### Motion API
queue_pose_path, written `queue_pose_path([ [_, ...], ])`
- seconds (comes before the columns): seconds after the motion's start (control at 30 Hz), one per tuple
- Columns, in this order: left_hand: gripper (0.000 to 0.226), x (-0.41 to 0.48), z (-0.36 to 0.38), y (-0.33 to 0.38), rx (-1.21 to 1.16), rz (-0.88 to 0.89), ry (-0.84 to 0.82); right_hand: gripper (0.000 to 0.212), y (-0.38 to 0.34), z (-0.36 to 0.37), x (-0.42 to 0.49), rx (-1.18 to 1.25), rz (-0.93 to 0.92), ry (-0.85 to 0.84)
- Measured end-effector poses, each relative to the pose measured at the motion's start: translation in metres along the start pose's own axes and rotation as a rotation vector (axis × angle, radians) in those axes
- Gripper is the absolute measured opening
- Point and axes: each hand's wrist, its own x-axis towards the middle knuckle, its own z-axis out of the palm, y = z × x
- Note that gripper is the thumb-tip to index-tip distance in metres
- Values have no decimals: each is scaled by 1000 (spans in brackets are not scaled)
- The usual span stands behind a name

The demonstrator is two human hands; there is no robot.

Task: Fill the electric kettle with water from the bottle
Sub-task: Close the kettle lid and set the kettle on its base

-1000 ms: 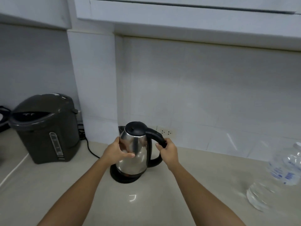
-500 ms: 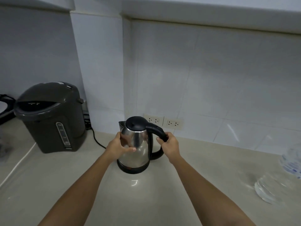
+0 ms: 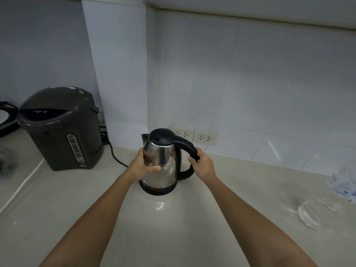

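A stainless-steel electric kettle point(image 3: 163, 164) with a black lid, handle and base stands upright on the beige counter, lid closed. My left hand point(image 3: 141, 166) is wrapped around the kettle's steel body on its left side. My right hand point(image 3: 201, 164) grips the black handle on the right. A large clear water bottle point(image 3: 331, 199) with a blue-and-white label lies at the far right of the counter, blurred and partly cut off by the frame edge.
A dark grey electric water dispenser point(image 3: 59, 130) stands at the left with a black cord point(image 3: 115, 157) running behind it. A white cable point(image 3: 21, 187) crosses the counter point(image 3: 173, 228). Two wall sockets point(image 3: 193, 135) sit behind the kettle. White tiled wall at the back.
The view has tilted down and shifted slightly right. Both hands have stayed on the kettle, which has moved a little to the right and farther back on the counter.
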Motion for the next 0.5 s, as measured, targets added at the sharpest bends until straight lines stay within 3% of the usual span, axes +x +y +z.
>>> queue_pose_path([
  [0.2,72,-2,2,1,33,0,23,71,4,5,-17,-146,-97,18],
  [0.5,60,-5,12,0,110,-8,175,80,0,-5,-29,-210,-172,-50],
])
